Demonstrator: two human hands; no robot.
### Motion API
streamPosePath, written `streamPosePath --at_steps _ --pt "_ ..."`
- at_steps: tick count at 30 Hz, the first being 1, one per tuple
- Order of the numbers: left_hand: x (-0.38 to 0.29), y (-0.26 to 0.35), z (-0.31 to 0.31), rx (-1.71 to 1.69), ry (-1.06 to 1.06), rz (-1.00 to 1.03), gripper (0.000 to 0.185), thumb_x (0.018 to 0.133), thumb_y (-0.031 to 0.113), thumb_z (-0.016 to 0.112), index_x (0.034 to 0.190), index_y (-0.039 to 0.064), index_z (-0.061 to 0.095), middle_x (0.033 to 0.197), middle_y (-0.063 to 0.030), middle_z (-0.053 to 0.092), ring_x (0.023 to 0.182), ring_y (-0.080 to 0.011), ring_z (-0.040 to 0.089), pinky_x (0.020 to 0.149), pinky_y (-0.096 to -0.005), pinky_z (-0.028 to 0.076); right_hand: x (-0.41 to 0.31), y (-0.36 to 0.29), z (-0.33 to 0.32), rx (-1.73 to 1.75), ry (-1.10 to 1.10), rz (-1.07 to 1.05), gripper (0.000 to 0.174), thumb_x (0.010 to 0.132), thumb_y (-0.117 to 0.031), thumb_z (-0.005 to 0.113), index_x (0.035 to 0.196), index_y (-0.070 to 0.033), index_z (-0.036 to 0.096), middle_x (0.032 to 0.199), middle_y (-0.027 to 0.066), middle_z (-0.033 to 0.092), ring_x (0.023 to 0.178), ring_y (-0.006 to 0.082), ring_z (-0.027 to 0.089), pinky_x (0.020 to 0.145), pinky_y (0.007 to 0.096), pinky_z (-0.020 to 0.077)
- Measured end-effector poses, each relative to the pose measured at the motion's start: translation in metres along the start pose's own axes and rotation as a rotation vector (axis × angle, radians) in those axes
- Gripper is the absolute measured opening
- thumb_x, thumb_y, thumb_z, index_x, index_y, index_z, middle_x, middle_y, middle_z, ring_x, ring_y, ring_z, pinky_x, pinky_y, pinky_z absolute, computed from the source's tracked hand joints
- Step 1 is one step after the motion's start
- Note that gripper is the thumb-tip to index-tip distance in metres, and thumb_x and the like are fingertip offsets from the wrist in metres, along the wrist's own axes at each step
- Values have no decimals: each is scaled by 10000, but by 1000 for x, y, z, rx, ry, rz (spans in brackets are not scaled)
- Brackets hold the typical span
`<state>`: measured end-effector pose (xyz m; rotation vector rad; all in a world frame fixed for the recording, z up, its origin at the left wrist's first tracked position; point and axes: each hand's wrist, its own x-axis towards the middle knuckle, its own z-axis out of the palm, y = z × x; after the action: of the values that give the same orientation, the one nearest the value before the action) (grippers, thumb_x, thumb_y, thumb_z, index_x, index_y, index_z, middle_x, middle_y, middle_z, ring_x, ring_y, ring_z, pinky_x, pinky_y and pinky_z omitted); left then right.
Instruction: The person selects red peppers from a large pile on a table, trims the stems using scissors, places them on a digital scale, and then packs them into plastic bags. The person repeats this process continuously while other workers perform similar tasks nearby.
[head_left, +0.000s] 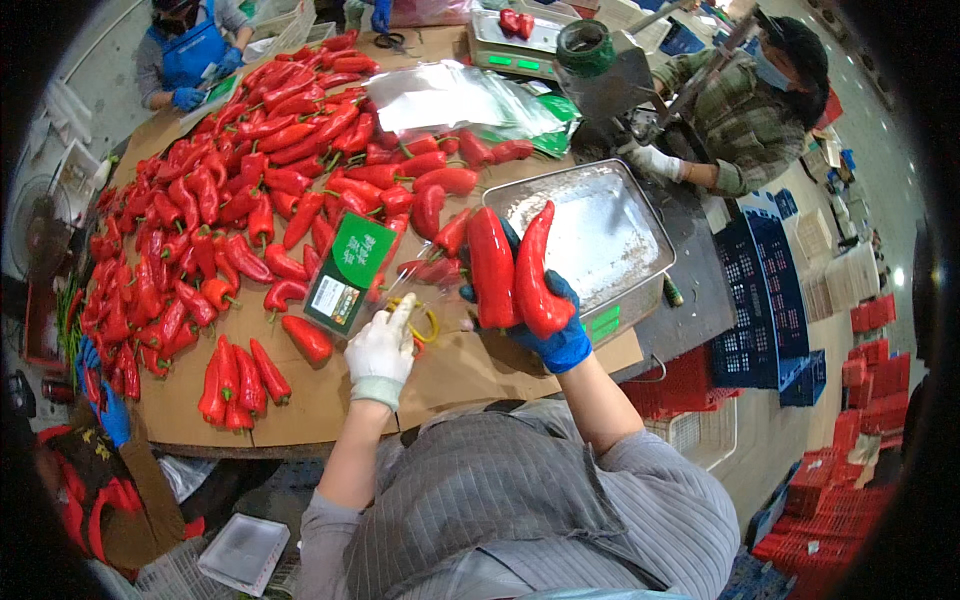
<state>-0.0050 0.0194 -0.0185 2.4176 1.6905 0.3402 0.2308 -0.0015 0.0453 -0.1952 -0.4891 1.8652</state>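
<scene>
My right hand (559, 337), in a blue glove, is closed around two long red peppers, a broad one (491, 274) and a curved one (538, 281). They are held above the table edge, just left of a steel-topped weighing scale (592, 225). My left hand (381, 352), in a white glove, rests low over the cardboard-covered table (300, 397). Its fingers are at a yellow loop (426, 322) and the edge of a clear plastic bag with a green printed label (351, 274). Whether it grips either one is unclear.
A large heap of red peppers (247, 165) covers the table's left and middle. Clear bags (450, 97) are stacked behind. A second scale (517, 45) stands at the back. Co-workers are at the far left, the right (742, 112) and the left edge. Blue crates (757, 300) stand right.
</scene>
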Motion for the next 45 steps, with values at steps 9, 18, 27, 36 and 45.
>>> streamPosePath --at_steps 9,18,27,36,45 --pt "12 -18 -7 -848 -61 -267 309 899 137 613 1204 94 647 992 -99 711 766 -174 658 728 -286 517 -14 52 -16 -918 -6 479 872 796 -304 739 1505 -80 283 1453 138 442 1215 274 544 1009 374 440" --pt "-12 7 -21 -216 434 150 316 807 96 656 1106 181 715 708 -57 604 613 -244 614 571 -364 498 -15 65 -23 -1631 38 677 795 841 -459 671 1489 -162 321 1363 190 515 1194 371 549 982 413 448" --pt "-17 3 -13 -171 542 168 341 747 263 728 1087 240 720 673 9 492 596 -196 552 547 -361 435 -2 67 -32 -1734 -71 721 828 850 -491 642 1498 -123 281 1369 205 513 1180 340 576 980 402 449" --pt "-40 10 0 -314 507 180 360 732 157 733 1090 195 726 651 2 498 570 -187 544 538 -354 437 -9 83 -64 208 425 442 453 957 -403 455 1244 -65 549 1196 161 624 1060 334 614 870 535 519" --pt "-38 33 -28 -317 658 475 385 725 57 667 1096 145 721 670 3 536 590 -194 539 539 -337 427 5 83 -64 -626 283 346 433 904 -152 598 1308 -11 527 1117 27 630 984 137 596 902 292 474"
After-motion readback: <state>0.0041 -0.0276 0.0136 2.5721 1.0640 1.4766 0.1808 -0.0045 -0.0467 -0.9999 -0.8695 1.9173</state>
